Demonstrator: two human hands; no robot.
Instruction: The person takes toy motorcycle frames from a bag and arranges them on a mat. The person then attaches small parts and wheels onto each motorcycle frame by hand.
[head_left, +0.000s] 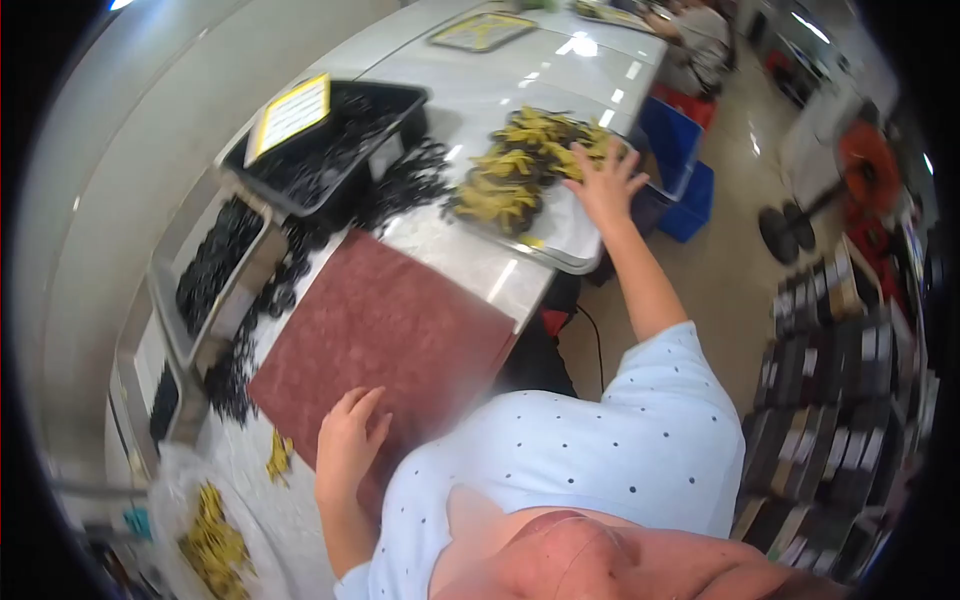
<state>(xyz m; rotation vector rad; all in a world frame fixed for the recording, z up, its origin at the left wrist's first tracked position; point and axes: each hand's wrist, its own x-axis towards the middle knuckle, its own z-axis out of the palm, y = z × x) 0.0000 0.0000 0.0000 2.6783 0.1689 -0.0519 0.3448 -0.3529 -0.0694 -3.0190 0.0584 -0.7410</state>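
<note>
Fingers spread, my right hand (606, 188) is over the right edge of a shallow pale tray (575, 240). Bundled yellow strips (497, 205) with dark pieces among them lie heaped in that tray. Whether its fingertips touch the strips, I cannot tell. My left hand (347, 440) is at the near edge of a reddish-brown square mat (385, 335), its thumb apart from the fingers and nothing seen in it. A small yellow bunch (279, 456) lies to the left of this hand.
Black ring-like parts fill a black bin (405, 135) and a grey bin (215, 335), and spill onto the white table (470, 265). A clear bag (270, 545) holds yellow strips. Blue crates (685, 205) stand beyond the table's right edge. Another person (700, 45) sits at the far end.
</note>
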